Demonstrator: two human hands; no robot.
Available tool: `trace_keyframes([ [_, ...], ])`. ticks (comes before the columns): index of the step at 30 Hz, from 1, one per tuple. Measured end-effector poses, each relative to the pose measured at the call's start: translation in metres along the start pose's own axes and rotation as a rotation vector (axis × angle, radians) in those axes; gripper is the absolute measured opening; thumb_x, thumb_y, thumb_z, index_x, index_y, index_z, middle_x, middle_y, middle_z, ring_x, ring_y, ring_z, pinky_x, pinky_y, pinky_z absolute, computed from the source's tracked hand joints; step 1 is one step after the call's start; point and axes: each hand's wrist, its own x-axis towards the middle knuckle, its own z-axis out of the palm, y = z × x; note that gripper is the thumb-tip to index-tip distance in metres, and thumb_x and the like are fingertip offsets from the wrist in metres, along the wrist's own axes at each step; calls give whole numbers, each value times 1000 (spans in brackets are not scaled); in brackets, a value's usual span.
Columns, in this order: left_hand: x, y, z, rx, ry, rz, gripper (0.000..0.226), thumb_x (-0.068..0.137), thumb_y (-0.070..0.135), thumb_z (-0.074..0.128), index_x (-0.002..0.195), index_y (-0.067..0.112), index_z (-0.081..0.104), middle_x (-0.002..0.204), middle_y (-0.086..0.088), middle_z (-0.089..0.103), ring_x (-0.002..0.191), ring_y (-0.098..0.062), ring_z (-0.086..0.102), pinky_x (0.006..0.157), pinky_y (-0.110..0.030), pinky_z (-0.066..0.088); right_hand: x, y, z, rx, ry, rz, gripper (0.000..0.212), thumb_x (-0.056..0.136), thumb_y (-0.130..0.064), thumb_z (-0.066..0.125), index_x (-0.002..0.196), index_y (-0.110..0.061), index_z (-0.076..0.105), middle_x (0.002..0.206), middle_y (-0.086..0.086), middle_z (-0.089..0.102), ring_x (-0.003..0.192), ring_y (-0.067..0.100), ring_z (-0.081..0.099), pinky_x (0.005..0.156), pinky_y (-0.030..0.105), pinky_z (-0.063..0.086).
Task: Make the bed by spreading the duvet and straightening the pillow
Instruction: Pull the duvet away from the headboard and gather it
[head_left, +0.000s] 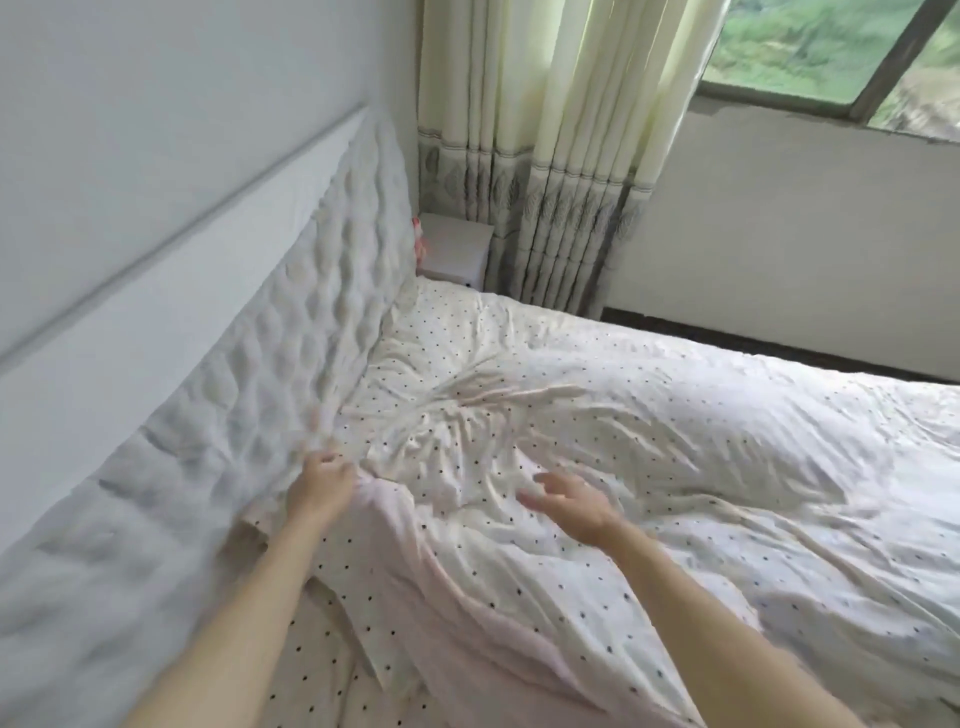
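Note:
A white duvet with small black dots lies rumpled across the bed, with creases fanning out from its top edge near the headboard. My left hand is closed on that top edge, close to the padded headboard. My right hand hovers just over the duvet with fingers spread and holds nothing. A bulge under the duvet near the head of the bed may be the pillow; no pillow shows in the open. The dotted bed sheet is bare at the lower left.
A small white bedside cabinet stands in the far corner beside the headboard. Cream curtains hang behind it, next to a window. A dark floor strip runs along the far side of the bed.

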Motion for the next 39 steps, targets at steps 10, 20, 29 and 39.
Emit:
trace_keyframes([
  [10,-152,-98,144,-167,-453,-318,54,90,39,62,135,17,43,138,-3,52,114,-22,53,100,-37,44,-104,201,119,-629,32,253,131,62,-77,68,151,-48,-24,162,-7,-31,153,21,-21,117,67,3],
  [20,-234,-101,178,-169,-741,-300,61,86,59,62,132,23,46,133,4,51,118,-18,53,96,-36,44,-104,226,115,-650,373,272,38,97,-17,43,132,-25,53,123,1,65,120,27,54,96,37,40],
  [29,-325,-76,191,-396,-600,-485,97,70,60,78,141,11,32,128,-4,57,113,-26,57,94,-45,49,-246,205,148,322,138,193,18,98,-18,48,90,-19,65,69,-9,59,59,6,51,58,25,40],
  [39,-380,-145,108,-258,-232,-174,76,54,43,65,122,16,44,117,-5,62,98,-22,61,92,-42,51,-310,200,160,619,-26,239,30,92,-43,66,105,-16,66,93,0,76,66,15,71,62,29,54],
])
